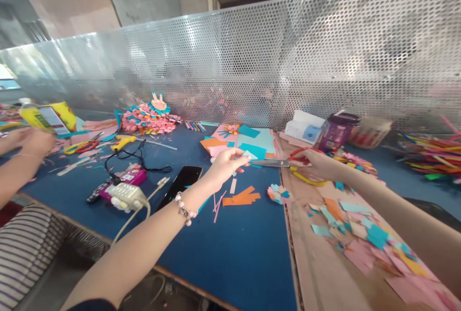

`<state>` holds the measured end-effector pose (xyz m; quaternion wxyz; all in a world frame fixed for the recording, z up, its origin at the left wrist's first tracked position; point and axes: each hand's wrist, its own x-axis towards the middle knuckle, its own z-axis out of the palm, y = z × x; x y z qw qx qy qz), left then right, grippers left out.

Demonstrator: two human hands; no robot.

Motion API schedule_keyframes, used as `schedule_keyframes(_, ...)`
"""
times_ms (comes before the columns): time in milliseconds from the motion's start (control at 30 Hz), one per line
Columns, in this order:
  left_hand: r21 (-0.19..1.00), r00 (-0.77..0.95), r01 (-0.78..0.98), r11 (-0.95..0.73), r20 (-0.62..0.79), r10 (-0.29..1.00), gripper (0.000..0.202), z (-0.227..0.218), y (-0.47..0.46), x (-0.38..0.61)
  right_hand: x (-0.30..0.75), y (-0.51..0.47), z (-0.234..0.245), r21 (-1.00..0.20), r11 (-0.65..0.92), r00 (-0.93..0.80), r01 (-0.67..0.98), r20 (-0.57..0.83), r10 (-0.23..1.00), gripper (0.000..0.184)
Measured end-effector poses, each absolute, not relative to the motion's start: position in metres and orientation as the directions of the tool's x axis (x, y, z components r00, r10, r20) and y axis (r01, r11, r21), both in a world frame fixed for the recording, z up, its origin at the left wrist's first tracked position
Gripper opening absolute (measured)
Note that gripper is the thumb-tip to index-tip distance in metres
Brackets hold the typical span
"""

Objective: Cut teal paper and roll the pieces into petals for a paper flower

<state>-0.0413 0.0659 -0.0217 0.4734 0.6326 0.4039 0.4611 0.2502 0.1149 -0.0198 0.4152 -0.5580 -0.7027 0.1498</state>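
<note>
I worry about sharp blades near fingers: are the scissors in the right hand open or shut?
Shut, as far as shows: the scissors in the right hand show one narrow closed blade pointing toward the left hand.

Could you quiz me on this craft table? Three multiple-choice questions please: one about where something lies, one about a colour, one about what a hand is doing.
1. Where does the black phone lie?
A. on the blue table top, near the left hand's wrist
B. on the brown board at the right
C. against the perforated metal screen

2. What colour are the scissors' handles?
A. all black
B. red and yellow
C. green

3. What is the left hand doing?
A. resting flat on the table
B. holding the phone
C. pinching a small light-blue paper piece at the scissor blades

Answers: 1 A, the phone lies on blue just beside the braceleted wrist. 2 B, a red loop and a yellow loop show around the right hand. 3 C, its fingertips meet on the paper.
</note>
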Motion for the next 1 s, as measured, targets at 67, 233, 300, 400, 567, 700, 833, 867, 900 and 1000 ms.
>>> schedule_keyframes(67, 0.978, 0.239, 0.043, -0.206, 0.191, 0.952, 0.024, -0.021, 0.066, -0.041, 0.257, 0.113, -0.017, -0.643, 0.317, -0.101, 0.697, 0.35, 0.931, 0.026)
schedule_keyframes(233, 0.99, 0.29, -0.089, -0.108, 0.13, 0.948, 0.02, -0.017, 0.06, -0.037, 0.247, 0.09, -0.011, -0.649, 0.269, -0.091, 0.712, 0.294, 0.951, 0.042)
schedule_keyframes(300, 0.988, 0.358, -0.148, -0.051, 0.101, 0.928, 0.017, -0.015, 0.054, -0.033, 0.229, 0.07, -0.01, -0.761, 0.3, -0.176, 0.575, 0.243, 0.954, 0.044)
schedule_keyframes(400, 0.972, 0.476, -0.228, 0.059, 0.059, 0.877, 0.011, -0.015, 0.043, -0.027, 0.198, 0.038, -0.011, -0.901, 0.248, -0.278, 0.355, 0.152, 0.948, 0.052)
schedule_keyframes(567, 0.946, 0.576, -0.245, 0.21, -0.032, 0.817, 0.01, -0.015, 0.035, -0.024, 0.179, 0.014, -0.02, -0.937, 0.26, -0.3, 0.233, 0.185, 0.936, 0.044)
schedule_keyframes(700, 0.962, 0.618, -0.213, 0.171, -0.003, 0.786, 0.005, -0.007, 0.029, -0.024, 0.187, 0.01, -0.025, -0.927, 0.272, -0.317, 0.259, 0.184, 0.93, 0.047)
schedule_keyframes(833, 0.975, 0.645, -0.169, 0.142, 0.0, 0.764, 0.003, 0.005, 0.02, -0.026, 0.193, 0.008, -0.027, -0.875, 0.324, -0.251, 0.36, 0.244, 0.937, 0.056)
schedule_keyframes(867, 0.978, 0.644, -0.158, 0.138, -0.004, 0.765, 0.003, 0.007, 0.019, -0.027, 0.194, 0.008, -0.028, -0.855, 0.35, -0.235, 0.383, 0.276, 0.932, 0.057)
schedule_keyframes(900, 0.98, 0.644, -0.148, 0.135, -0.008, 0.765, 0.004, 0.008, 0.018, -0.028, 0.195, 0.009, -0.028, -0.836, 0.368, -0.222, 0.406, 0.301, 0.928, 0.057)
schedule_keyframes(1000, 0.981, 0.643, -0.139, 0.135, -0.014, 0.765, 0.005, 0.008, 0.018, -0.028, 0.201, 0.011, -0.028, -0.811, 0.369, -0.2, 0.455, 0.311, 0.929, 0.061)
